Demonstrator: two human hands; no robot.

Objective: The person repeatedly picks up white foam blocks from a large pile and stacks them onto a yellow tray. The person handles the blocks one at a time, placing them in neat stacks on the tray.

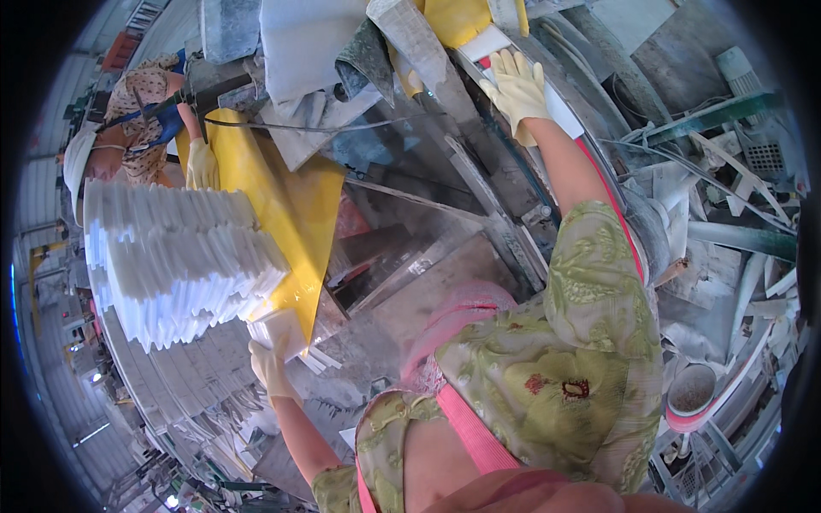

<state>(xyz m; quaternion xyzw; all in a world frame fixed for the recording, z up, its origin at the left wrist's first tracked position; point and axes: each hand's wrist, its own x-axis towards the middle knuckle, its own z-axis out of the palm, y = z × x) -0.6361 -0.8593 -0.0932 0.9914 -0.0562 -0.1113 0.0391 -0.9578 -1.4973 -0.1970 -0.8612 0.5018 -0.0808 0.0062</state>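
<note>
Head view: a small stack of white tiles (278, 332) is gripped by the gloved left hand (270, 368) beside the large tile stack (175, 261) on the yellow sheet (295, 214). A white tile (560, 107) on the machine is pressed under the flat, spread right hand (517, 90). Feeding is judged under way; a steady lift of the gripped tiles is called for next.

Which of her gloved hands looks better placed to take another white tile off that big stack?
Probably the left hand: it already grips a white square tile right under the stack of white tiles. The right hand rests far off on a white slab.
</note>
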